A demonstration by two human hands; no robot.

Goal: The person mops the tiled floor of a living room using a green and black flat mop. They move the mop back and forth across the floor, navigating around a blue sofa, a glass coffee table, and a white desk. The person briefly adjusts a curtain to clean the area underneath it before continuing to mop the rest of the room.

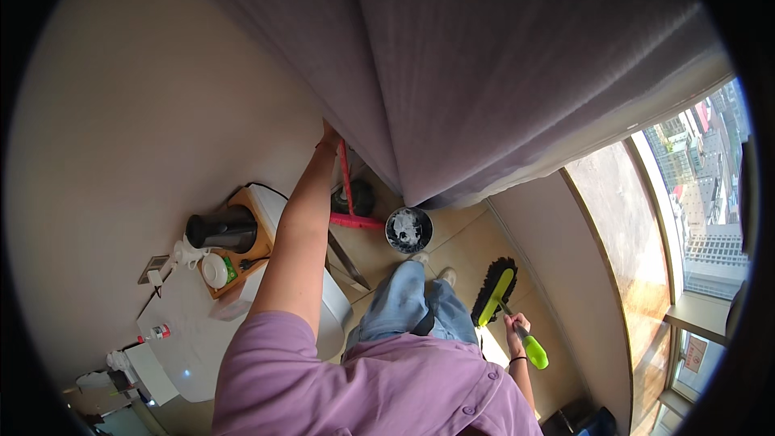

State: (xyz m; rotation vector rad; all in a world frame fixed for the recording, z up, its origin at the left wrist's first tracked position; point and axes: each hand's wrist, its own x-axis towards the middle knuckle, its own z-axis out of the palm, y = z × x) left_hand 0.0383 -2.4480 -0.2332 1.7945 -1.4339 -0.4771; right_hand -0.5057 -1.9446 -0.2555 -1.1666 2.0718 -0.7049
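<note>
My right hand point(516, 322) is closed around the grey handle of a brush point(495, 297) with a lime-green head and dark bristles. The handle ends in a lime-green grip point(536, 352) below the hand. My left hand point(330, 132) reaches forward to the edge of a long mauve curtain point(387, 85), which hides part of the fingers. Just beside that hand, a red handle point(346, 172) runs down to a wide red crosspiece point(357, 221) near the floor. A round bin point(409, 246) with white waste inside stands by my feet, under the curtain's lower tip.
On the left, a white table point(200, 357) carries a wooden tray point(244, 200) with a black kettle point(223, 230) and a white saucer point(214, 271). A dark round object point(361, 197) sits behind the red crosspiece. At right are a window sill point(605, 206) and glass point(705, 242).
</note>
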